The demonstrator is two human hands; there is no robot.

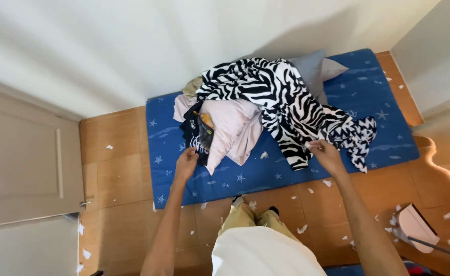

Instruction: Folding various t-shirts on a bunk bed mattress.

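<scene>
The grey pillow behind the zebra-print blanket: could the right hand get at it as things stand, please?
Probably not directly: the right hand is at the zebra-print blanket, which lies heaped between it and the grey pillow.

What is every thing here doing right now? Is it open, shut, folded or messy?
Zebra-print blanket: crumpled, right hand pinching its edge.
Pink pillow: lying in the heap.
Dark printed garment: bunched, left hand at it.
Blue star mat: flat.
Door: shut.
Dustpan: on floor.

Bare forearms, no sleeves, w/ left hand (185, 162) & right hand (325, 155); white top (266, 253) just below khaki-yellow trousers (243, 217).
</scene>
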